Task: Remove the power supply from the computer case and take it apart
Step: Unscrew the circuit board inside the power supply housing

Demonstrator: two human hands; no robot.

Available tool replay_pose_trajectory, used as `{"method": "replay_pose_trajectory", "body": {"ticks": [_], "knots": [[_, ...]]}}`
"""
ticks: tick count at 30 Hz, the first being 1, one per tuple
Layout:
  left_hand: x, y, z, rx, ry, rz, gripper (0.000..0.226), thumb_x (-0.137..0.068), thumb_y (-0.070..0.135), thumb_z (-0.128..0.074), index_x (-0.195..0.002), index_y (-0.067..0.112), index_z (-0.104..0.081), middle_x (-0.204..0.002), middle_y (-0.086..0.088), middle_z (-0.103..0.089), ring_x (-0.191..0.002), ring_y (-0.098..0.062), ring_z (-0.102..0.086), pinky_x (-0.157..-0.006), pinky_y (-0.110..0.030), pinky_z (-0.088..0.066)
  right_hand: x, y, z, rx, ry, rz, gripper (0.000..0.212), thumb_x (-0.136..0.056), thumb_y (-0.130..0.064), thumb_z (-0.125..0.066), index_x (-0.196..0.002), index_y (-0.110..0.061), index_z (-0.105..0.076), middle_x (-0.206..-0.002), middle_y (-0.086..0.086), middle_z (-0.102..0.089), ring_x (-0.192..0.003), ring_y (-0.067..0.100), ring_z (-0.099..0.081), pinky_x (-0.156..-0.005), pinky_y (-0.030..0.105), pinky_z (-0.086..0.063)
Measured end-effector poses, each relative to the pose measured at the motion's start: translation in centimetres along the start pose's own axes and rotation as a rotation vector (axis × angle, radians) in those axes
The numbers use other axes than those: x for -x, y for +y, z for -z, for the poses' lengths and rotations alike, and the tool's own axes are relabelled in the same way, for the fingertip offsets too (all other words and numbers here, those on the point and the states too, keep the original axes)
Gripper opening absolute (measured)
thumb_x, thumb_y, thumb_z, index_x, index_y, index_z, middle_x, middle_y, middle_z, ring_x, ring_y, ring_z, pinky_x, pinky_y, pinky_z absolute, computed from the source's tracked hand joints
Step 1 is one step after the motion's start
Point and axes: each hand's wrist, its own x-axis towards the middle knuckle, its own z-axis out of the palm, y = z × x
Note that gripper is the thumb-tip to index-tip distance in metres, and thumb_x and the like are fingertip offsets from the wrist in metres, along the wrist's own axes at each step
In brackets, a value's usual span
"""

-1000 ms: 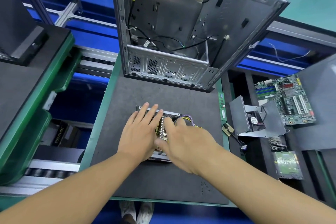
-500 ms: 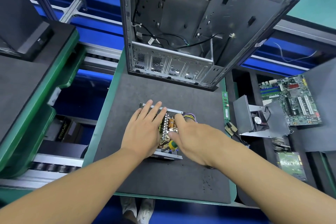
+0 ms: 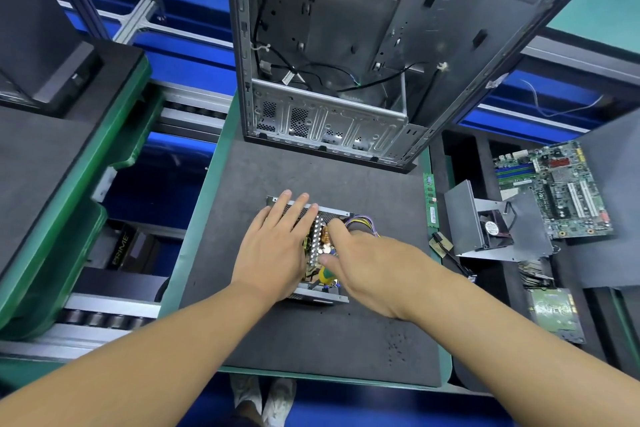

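Note:
The power supply (image 3: 317,239) lies open on the grey foam mat (image 3: 311,340), its heat sink, coil and coloured wires showing. My left hand (image 3: 277,246) rests flat on its left half, with straight fingers reaching the perforated far wall. My right hand (image 3: 374,267) is on its right half, where thumb and forefinger pinch the circuit board's components beside the heat sink; the other fingers are hidden over the wire bundle. The empty computer case (image 3: 329,121) stands open at the far end of the mat, with loose black cables inside.
To the right lie a grey cover with a small fan (image 3: 485,225), a motherboard (image 3: 554,187), a RAM stick (image 3: 430,201) and a drive (image 3: 554,312). A green-edged tray (image 3: 52,184) stands at the left, beyond a gap with conveyor rollers.
My right hand has shifted slightly rightward, uncovering more of the heat sink and a yellow-green part. My left hand stays flat in the same place.

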Motion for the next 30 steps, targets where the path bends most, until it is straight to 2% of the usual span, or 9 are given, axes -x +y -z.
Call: {"method": "replay_pose_trajectory", "body": {"ticks": [3, 8, 14, 17, 19, 22, 24, 27, 30], "knots": [[-0.01, 0.05, 0.04, -0.006, -0.008, 0.0, 0.07, -0.084, 0.019, -0.049, -0.152, 0.019, -0.033, -0.16, -0.001, -0.028, -0.149, -0.026, -0.02, -0.115, -0.039, -0.029, -0.03, -0.05, -0.07, 0.022, -0.003, 0.09, 0.017, -0.103, -0.032, -0.037, -0.104, -0.017, -0.029, -0.101, 0.002, -0.044, -0.08, 0.028, -0.048, -0.068, 0.04, -0.043], [-0.02, 0.0, 0.17, 0.008, 0.0, -0.003, 0.068, -0.084, 0.017, -0.047, -0.151, 0.018, -0.035, -0.16, -0.001, -0.029, -0.149, -0.026, -0.021, -0.115, -0.039, -0.03, -0.25, -0.1, 0.02, -0.1, -0.104, 0.089, 0.026, -0.09, -0.014, -0.046, -0.113, -0.017, -0.035, -0.112, 0.001, -0.034, -0.104, 0.023, -0.035, -0.09, 0.043, -0.042], [0.04, 0.14, 0.15, -0.001, -0.022, 0.003, 0.071, -0.085, 0.022, -0.048, -0.153, 0.021, -0.03, -0.161, 0.001, -0.024, -0.15, -0.025, -0.017, -0.115, -0.038, -0.027, -0.39, -0.05, -0.02, -0.073, -0.033, 0.008, 0.025, -0.102, -0.046, -0.035, -0.099, -0.023, -0.025, -0.097, -0.001, -0.037, -0.077, 0.028, -0.044, -0.071, 0.041, -0.045], [-0.01, 0.08, 0.25, 0.008, -0.005, 0.011, 0.069, -0.084, 0.018, -0.05, -0.151, 0.019, -0.036, -0.159, 0.0, -0.031, -0.148, -0.026, -0.023, -0.114, -0.039, -0.031, -0.74, 0.01, -0.07, -0.079, -0.003, 0.082, 0.019, -0.103, -0.03, -0.038, -0.113, -0.014, -0.035, -0.107, 0.008, -0.047, -0.089, 0.033, -0.052, -0.079, 0.046, -0.049], [0.01, 0.06, 0.18, 0.004, -0.003, 0.009, 0.068, -0.084, 0.018, -0.049, -0.151, 0.019, -0.036, -0.159, 0.0, -0.031, -0.148, -0.026, -0.023, -0.114, -0.039, -0.031, -0.88, 0.28, -0.07, -0.092, -0.02, 0.114, 0.023, -0.099, -0.021, -0.043, -0.12, -0.014, -0.037, -0.117, 0.004, -0.042, -0.102, 0.028, -0.044, -0.082, 0.041, -0.044], [0.0, 0.07, 0.06, -0.003, -0.013, 0.009, 0.068, -0.086, 0.02, -0.045, -0.152, 0.021, -0.031, -0.161, 0.001, -0.027, -0.149, -0.025, -0.019, -0.115, -0.038, -0.028, -0.66, 0.33, 0.08, -0.14, -0.099, 0.097, 0.034, -0.089, -0.012, -0.046, -0.119, -0.02, -0.033, -0.114, -0.005, -0.035, -0.102, 0.019, -0.028, -0.083, 0.04, -0.042], [0.02, 0.04, 0.12, -0.001, -0.017, 0.011, 0.068, -0.086, 0.02, -0.044, -0.153, 0.021, -0.031, -0.161, 0.002, -0.026, -0.15, -0.024, -0.018, -0.115, -0.038, -0.028, -0.58, 0.13, 0.06, -0.163, -0.111, 0.062, 0.027, -0.091, -0.018, -0.048, -0.114, -0.02, -0.034, -0.113, -0.004, -0.036, -0.103, 0.019, -0.03, -0.087, 0.045, -0.045], [0.02, 0.02, 0.07, -0.004, -0.028, 0.007, 0.07, -0.086, 0.022, -0.046, -0.154, 0.021, -0.028, -0.162, 0.002, -0.023, -0.15, -0.024, -0.015, -0.116, -0.037, -0.025, -0.54, -0.01, 0.17, -0.12, -0.054, 0.016, 0.022, -0.1, -0.039, -0.041, -0.105, -0.021, -0.03, -0.107, 0.001, -0.039, -0.086, 0.024, -0.043, -0.081, 0.045, -0.047], [-0.05, 0.08, 0.17, 0.007, -0.018, 0.013, 0.069, -0.087, 0.02, -0.048, -0.154, 0.022, -0.029, -0.162, 0.002, -0.023, -0.15, -0.024, -0.015, -0.116, -0.037, -0.025, -0.48, 0.1, 0.21, -0.016, -0.023, 0.051, 0.018, -0.104, -0.036, -0.033, -0.104, -0.019, -0.028, -0.102, 0.005, -0.044, -0.07, 0.027, -0.046, -0.073, 0.047, -0.05]]}}
